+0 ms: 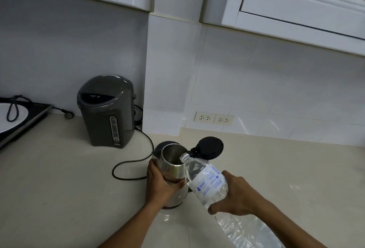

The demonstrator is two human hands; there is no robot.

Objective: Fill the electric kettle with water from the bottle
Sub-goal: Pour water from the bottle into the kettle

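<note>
A steel electric kettle [172, 156] stands on the beige counter [59, 188], its black lid [209, 147] flipped open to the right. My left hand [161, 183] wraps around the kettle's body from the left. My right hand [237, 194] grips a clear plastic water bottle [205, 180] with a white label. The bottle is uncapped and tilted, its mouth over the kettle's open rim. Whether water is flowing I cannot tell. The bottle's lower end runs out of the frame at the bottom.
A dark grey hot-water dispenser [106, 111] stands at the back left. A black cord [130, 163] loops on the counter left of the kettle. An induction hob [19, 121] lies at the far left. Wall sockets [214, 118] sit behind the kettle, with white cabinets overhead.
</note>
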